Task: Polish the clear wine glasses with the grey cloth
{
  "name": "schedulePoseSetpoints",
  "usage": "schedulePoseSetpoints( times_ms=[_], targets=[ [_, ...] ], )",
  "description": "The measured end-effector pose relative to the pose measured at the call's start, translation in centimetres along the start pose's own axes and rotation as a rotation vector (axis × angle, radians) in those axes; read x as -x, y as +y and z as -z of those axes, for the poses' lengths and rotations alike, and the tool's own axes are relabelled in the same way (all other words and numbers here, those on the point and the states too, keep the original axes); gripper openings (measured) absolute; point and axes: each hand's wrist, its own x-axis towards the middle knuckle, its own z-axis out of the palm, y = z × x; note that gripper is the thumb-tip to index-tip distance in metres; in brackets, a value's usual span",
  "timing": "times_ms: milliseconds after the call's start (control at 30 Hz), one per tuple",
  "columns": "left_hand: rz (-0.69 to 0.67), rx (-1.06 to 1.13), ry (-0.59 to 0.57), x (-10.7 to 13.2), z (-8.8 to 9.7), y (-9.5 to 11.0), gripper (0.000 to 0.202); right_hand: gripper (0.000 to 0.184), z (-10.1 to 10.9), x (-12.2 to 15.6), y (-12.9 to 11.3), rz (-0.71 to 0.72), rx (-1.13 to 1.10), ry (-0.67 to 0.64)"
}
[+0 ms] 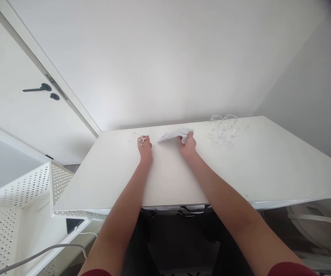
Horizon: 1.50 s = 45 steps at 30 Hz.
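Note:
Tilted on its side, a clear stemmed glass (132, 137) is held by my left hand (145, 148), whose fingers close round it near the stem. Its bowl points to the left and its foot shows at the right of the hand. My right hand (189, 147) grips a white cloth (173, 134) that hangs out to the left, just above the table. Some of the cloth is bunched between thumb and fingers. A gap separates the cloth from the glass. Further right, several clear stemmed glasses (225, 125) are grouped on the white table (165, 180).
The table's back edge meets a pale wall (165, 61). On the left are a door with a black handle (37, 88) and a white perforated panel (24, 184). A pale cable (47, 249) curves at the lower left.

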Motion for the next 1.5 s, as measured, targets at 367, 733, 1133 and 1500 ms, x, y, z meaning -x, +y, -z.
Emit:
schedulePoseSetpoints(
  times_ms=[367, 733, 1133, 1500],
  targets=[
    [-0.043, -0.083, -0.448, 1.3, -0.8, -0.1, 0.032, 0.032, -2.8, 4.1, -0.3, 0.044, 0.130, -0.363],
    [0.105, -0.020, -0.802, 2.3, -0.5, 1.4, 0.044, 0.051, -3.1, 5.3, -2.7, -0.071, 0.030, -0.400],
    [0.064, -0.035, -0.793, 2.6, -0.7, 1.7, 0.044, 0.029, -2.6, 4.7, -1.6, -0.061, 0.137, -0.479],
    [0.279, -0.071, -1.011, 2.9, -0.1, 2.4, 0.038, 0.046, -1.6, 4.7, -1.9, -0.131, 0.149, -0.631]
  ],
)
